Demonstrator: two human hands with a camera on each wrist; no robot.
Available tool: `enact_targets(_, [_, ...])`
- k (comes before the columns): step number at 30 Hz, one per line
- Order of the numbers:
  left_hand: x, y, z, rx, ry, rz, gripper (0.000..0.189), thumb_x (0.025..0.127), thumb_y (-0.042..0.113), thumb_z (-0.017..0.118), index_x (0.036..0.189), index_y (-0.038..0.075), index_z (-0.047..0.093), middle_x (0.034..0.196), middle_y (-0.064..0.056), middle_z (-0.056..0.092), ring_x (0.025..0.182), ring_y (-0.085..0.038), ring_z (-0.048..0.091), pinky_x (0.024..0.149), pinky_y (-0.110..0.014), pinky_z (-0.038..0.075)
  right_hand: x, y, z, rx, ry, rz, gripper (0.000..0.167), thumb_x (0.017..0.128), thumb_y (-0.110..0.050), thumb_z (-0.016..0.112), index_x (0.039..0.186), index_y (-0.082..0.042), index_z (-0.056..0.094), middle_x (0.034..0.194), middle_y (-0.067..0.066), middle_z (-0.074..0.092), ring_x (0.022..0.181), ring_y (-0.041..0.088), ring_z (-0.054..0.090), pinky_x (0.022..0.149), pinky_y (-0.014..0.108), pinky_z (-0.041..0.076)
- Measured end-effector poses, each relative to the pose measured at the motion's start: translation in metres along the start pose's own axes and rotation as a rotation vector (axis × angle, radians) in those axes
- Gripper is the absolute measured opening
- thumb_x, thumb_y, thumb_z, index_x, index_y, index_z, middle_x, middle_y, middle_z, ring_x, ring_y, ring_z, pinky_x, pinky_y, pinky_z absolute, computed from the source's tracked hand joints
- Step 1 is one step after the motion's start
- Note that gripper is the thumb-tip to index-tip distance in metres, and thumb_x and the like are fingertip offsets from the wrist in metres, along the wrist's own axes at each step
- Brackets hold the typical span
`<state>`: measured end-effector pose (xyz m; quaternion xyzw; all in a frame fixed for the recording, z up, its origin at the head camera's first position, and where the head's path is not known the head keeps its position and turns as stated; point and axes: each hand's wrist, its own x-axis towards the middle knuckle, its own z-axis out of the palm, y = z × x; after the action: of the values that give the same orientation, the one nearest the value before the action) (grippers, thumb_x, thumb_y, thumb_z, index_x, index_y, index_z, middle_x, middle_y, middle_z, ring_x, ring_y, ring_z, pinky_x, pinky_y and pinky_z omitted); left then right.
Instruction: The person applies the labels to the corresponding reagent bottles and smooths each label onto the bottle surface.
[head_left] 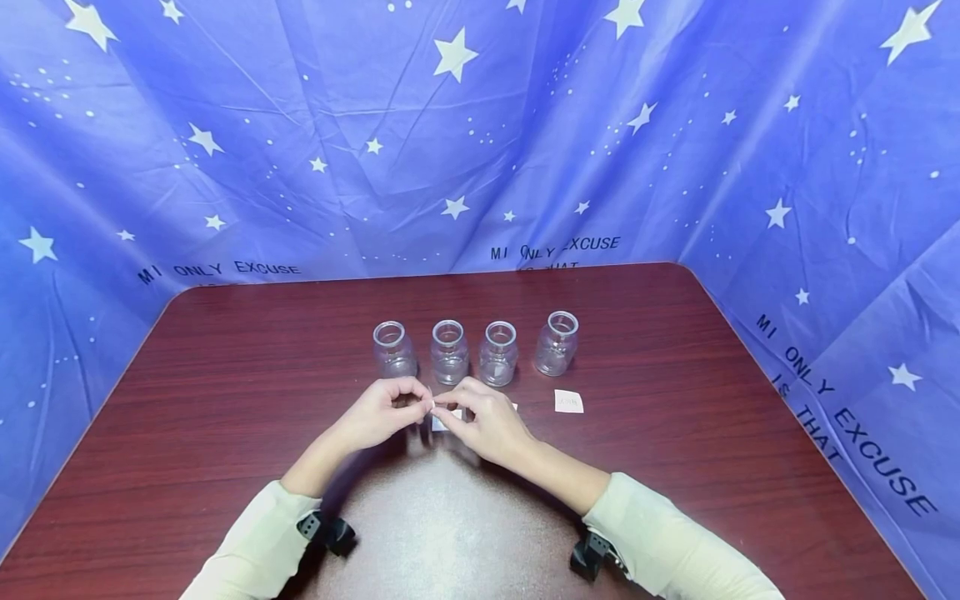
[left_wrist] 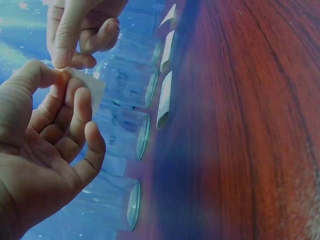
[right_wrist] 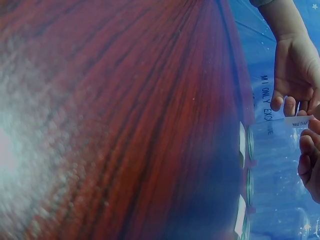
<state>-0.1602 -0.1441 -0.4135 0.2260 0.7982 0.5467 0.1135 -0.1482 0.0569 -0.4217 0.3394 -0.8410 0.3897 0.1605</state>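
Note:
Between my two hands is a small white paper label (left_wrist: 92,89) with printed or written marks (right_wrist: 298,123). My left hand (head_left: 381,415) pinches its edge between thumb and index fingertip, the other fingers loosely curled. From the other side my right hand (head_left: 487,419) pinches at the same edge, thumb and index fingertip meeting the left fingertips. Below the hands a second paper label (head_left: 444,422) lies on the table. Another label (head_left: 515,407) is mostly hidden behind the right hand, and a third (head_left: 568,402) lies farther right with writing on it.
Several clear glass jars stand in a row just beyond the hands: a leftmost jar (head_left: 395,354), two middle jars and a rightmost jar (head_left: 557,346) set slightly apart. They are uncapped. The dark red wooden table (head_left: 247,367) backs onto a blue star-patterned curtain (head_left: 375,192).

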Motion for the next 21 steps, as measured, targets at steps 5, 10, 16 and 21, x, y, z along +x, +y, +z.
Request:
enact_targets(5, [0.0002, 0.0022, 0.0009, 0.013, 0.01, -0.011, 0.009, 0.089, 0.007, 0.058, 0.088, -0.001, 0.063, 0.07, -0.003, 0.056, 0.064, -0.005, 0.053, 0.06, -0.018, 0.045, 0.0006, -0.0004, -0.0012, 0.011, 0.013, 0.011, 0.01, 0.084, -0.018, 0.069, 0.092, -0.012, 0.072, 0.076, -0.003, 0.061, 0.058, 0.015, 0.055, 0.054, 0.008, 0.038])
enact_targets(10, [0.0006, 0.0003, 0.0024, 0.003, 0.02, -0.02, 0.012, 0.088, 0.005, 0.057, 0.089, -0.005, 0.061, 0.072, -0.013, 0.059, 0.065, -0.012, 0.056, 0.059, -0.018, 0.046, 0.0006, -0.0006, -0.0022, 0.017, 0.041, 0.008, 0.005, 0.084, -0.013, 0.066, 0.085, -0.012, 0.07, 0.074, -0.003, 0.061, 0.059, 0.015, 0.055, 0.054, 0.014, 0.043])
enact_targets(16, [-0.0007, -0.0023, 0.0021, 0.038, 0.064, -0.008, 0.008, 0.086, 0.003, 0.057, 0.088, -0.005, 0.06, 0.074, -0.008, 0.058, 0.066, -0.006, 0.053, 0.06, -0.018, 0.044, 0.0013, 0.001, -0.0042, 0.029, 0.072, 0.079, 0.006, 0.083, -0.011, 0.063, 0.081, -0.012, 0.069, 0.072, -0.003, 0.061, 0.057, 0.01, 0.051, 0.053, 0.013, 0.042])
enact_targets(21, [-0.0032, -0.0042, 0.0007, 0.073, 0.107, -0.006, 0.004, 0.085, 0.003, 0.058, 0.087, 0.0, 0.061, 0.075, -0.002, 0.055, 0.067, -0.002, 0.05, 0.06, -0.018, 0.043, 0.0022, 0.0022, -0.0073, 0.072, 0.082, 0.136, 0.005, 0.083, -0.01, 0.064, 0.081, -0.011, 0.068, 0.073, -0.002, 0.061, 0.057, 0.005, 0.048, 0.053, 0.014, 0.041])
